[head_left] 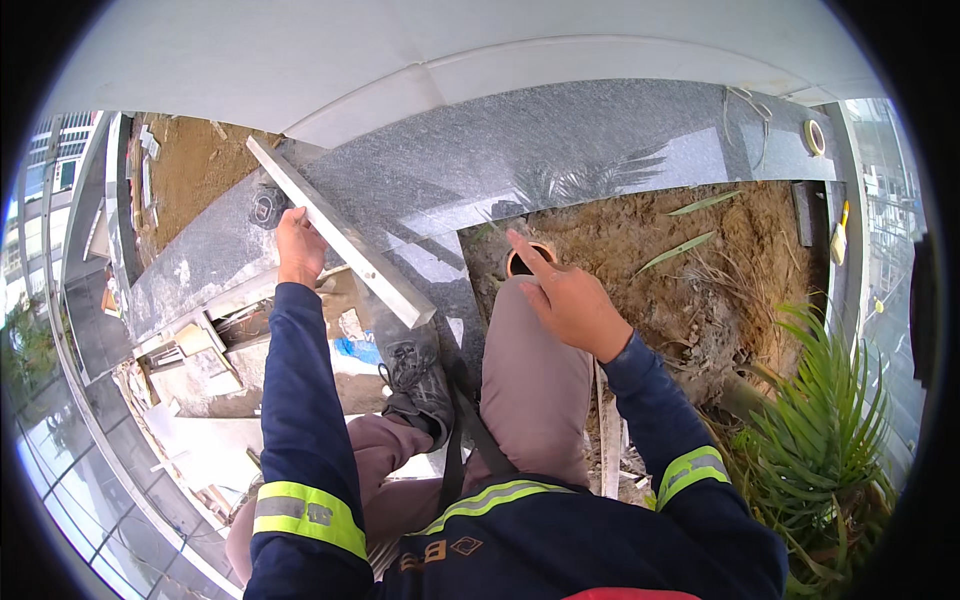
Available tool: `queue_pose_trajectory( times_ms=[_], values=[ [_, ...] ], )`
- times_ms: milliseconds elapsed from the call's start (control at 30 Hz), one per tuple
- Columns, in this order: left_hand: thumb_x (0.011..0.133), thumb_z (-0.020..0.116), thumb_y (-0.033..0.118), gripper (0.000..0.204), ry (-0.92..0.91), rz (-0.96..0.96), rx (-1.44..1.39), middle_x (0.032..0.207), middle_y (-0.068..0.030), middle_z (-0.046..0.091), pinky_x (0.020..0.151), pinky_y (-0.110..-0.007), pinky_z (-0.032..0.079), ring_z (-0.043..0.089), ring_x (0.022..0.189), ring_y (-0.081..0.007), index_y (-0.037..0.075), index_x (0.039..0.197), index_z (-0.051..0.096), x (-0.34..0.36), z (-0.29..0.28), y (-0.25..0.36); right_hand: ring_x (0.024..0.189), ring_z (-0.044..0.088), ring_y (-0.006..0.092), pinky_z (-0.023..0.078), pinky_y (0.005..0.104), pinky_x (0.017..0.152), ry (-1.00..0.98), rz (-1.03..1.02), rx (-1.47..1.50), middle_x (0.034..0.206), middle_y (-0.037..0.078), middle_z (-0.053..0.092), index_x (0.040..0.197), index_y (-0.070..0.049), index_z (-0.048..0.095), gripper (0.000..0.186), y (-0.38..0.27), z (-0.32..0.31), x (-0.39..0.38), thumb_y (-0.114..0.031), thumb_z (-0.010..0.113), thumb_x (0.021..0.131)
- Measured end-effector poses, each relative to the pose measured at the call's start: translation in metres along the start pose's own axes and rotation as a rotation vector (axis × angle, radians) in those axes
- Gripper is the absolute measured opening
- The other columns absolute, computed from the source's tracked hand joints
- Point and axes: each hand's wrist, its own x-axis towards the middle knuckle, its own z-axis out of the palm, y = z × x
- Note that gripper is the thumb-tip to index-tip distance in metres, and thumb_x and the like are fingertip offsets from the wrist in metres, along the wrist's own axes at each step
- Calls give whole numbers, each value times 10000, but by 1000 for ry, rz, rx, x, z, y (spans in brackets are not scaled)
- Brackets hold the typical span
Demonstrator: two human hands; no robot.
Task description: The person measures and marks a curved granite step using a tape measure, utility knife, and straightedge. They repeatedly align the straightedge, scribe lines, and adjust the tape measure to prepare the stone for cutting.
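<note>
My left hand (302, 248) grips a long, pale metal bar (345, 235) near its middle. The bar slants over the grey polished stone slab (420, 150), its near end close to my dark work shoe (415, 385). Just left of that hand is a dark round object (267, 207) that I cannot identify. My right hand (575, 308) is above my bent knee, index finger stretched out and nothing seen in it. That finger passes over an orange-rimmed round opening (520, 262) in the soil, partly hidden by the hand and knee.
A tape roll (814, 137) lies at the slab's right end. A yellow-handled brush (839, 236) rests on the right ledge. Bare soil (740, 260) fills the planter, with a spiky green plant (815, 430) at lower right. Scrap boards (200, 360) lie at left. A white wall (480, 50) rises ahead.
</note>
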Motion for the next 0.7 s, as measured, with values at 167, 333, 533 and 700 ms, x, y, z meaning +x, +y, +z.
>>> queue_pose_trajectory(
  times_ms=[167, 333, 533, 700],
  values=[
    [927, 670, 226, 324, 211, 11, 117, 928, -87, 600, 797, -486, 572, 641, 863, -244, 9, 1112, 517, -12, 55, -28, 711, 647, 392, 507, 489, 640, 7, -91, -39, 872, 171, 673, 1608, -158, 265, 773, -28, 26, 3, -254, 656, 948],
    [975, 665, 184, 292, 141, 110, -290, 1031, -101, 658, 864, -441, 559, 648, 947, -233, -18, 1150, 549, -2, 60, -58, 737, 661, 374, 527, 466, 665, 88, -98, 25, 951, 199, 649, 1584, -87, 301, 761, -30, 42, 11, -297, 665, 949],
    [991, 679, 184, 254, 227, 102, -59, 1015, -82, 668, 820, -406, 554, 661, 884, -229, -27, 1119, 616, 12, 54, -72, 734, 682, 335, 548, 435, 654, -44, -102, -207, 1132, 191, 632, 1537, -64, 387, 704, -43, 55, 25, -306, 672, 940],
    [879, 817, 261, 468, 398, 181, 688, 876, -133, 701, 730, -352, 573, 692, 826, -190, -97, 1099, 611, 16, 61, -61, 700, 708, 311, 562, 402, 633, 17, -177, -237, 1046, 170, 631, 1484, -24, 458, 657, -48, 78, 46, -278, 678, 920]
  ],
)
